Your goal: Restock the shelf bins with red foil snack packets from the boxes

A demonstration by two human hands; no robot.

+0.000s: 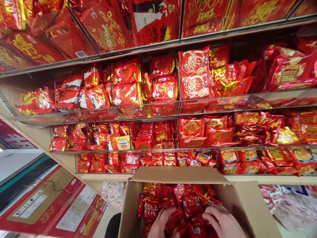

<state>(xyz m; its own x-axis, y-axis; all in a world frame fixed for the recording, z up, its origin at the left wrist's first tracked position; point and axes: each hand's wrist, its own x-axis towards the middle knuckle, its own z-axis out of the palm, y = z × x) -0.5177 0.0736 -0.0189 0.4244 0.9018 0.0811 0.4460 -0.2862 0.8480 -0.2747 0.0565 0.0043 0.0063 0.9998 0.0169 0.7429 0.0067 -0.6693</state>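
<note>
An open cardboard box [257, 211] stands low in front of me, holding many shiny red snack packets [191, 205] with gold print. My left hand [162, 222] is inside it, fingers and thumb curved around a red packet [176, 218]. Across from it, my right hand [224, 220] reaches in from the right. Its fingers are slightly apart and touch the packets' tops, and its thumb is hidden. Some packets under both hands are covered from view.
Shelves with clear dividers [158, 109] rise behind the box, filled with red and gold packets. Red printed cartons [74, 208] stand at left. Clear plastic bags lie on both sides, one [113, 195] left and another [292, 211] right. A dark knee shows beside the box.
</note>
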